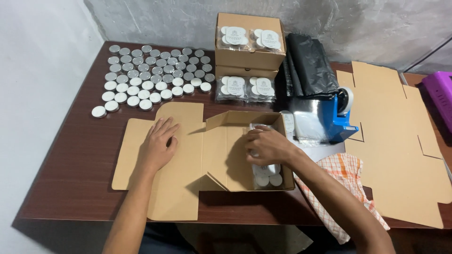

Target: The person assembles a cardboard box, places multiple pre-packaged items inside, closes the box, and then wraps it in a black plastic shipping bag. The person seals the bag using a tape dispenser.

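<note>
An open brown cardboard box [221, 155] lies in front of me on the dark wooden table [70, 178], its lid flap spread flat to the left. My left hand [157, 143] rests flat and open on that flap. My right hand [266, 145] is inside the box at its right side, fingers closed on a clear packet of white tealight candles [266, 176] that lies against the box's right wall. Part of the packet is hidden under the hand.
Several loose tealights in metal cups [150, 77] cover the far left. Stacked closed boxes [249, 44] with candle packets on top stand behind, two more packets [246, 88] before them. Black plastic bag [308, 66], blue tape dispenser [341, 115], flat cardboard blanks [400, 146], checked cloth [343, 181] lie right.
</note>
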